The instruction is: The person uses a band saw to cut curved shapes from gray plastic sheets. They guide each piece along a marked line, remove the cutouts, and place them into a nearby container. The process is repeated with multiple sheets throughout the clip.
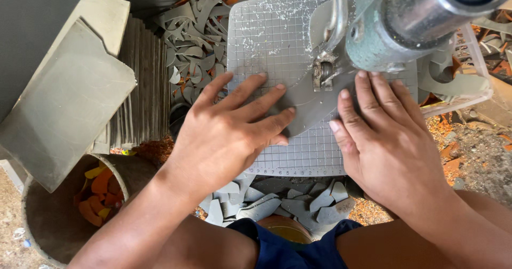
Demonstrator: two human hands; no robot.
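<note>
A flat grey sheet piece (306, 106) lies on the gridded grey cutting table (266, 39) of a saw machine. My left hand (232, 127) presses flat on the sheet's left part, fingers spread. On the sheet's right edge rests my right hand (381, 135), fingers together and pointing up at the machine. The metal blade guide (322, 74) stands on the sheet just above and between my hands, under the green and steel machine head (405, 26).
A stack of grey sheets (141, 85) stands on edge at left, with a larger grey shape (64, 103) leaning over it. Grey offcuts (194, 31) pile behind the table and below its front edge (277, 199). A round bin (64, 215) holds orange scraps. A clear tray (469, 87) sits right.
</note>
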